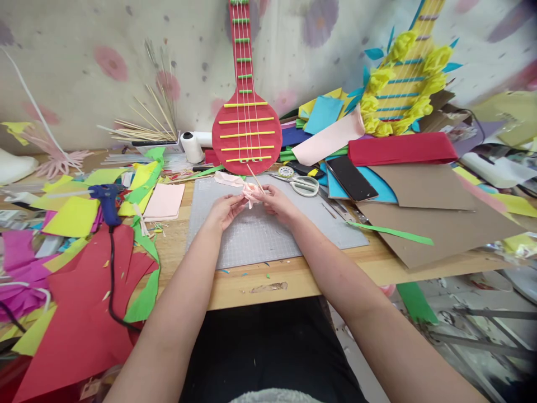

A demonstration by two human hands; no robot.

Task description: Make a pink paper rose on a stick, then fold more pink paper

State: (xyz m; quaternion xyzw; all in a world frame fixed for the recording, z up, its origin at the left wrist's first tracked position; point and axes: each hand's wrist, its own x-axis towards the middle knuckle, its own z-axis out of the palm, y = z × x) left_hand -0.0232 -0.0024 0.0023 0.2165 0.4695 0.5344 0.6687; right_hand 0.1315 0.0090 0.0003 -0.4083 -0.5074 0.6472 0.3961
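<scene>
A small pale pink paper flower [251,193] is held between my two hands above the grey cutting mat [268,246]. My left hand [229,210] pinches its left side with fingers closed. On the other side, my right hand [277,202] has its fingers closed on the flower and on a thin wooden stick [255,177] that slants up and left from it. A strip of pale pink paper [229,179] extends to the left behind the flower. Just beyond the hands, a red paper lute [246,137] with yellow bars leans against the wall.
Scissors [305,186], a black phone [351,178] and brown cardboard [436,229] are to the right. A blue glue gun [107,201], red paper [92,296] and pink sheets [164,201] lie left. At the back stand a thread spool [192,148] and a yellow lute [405,78].
</scene>
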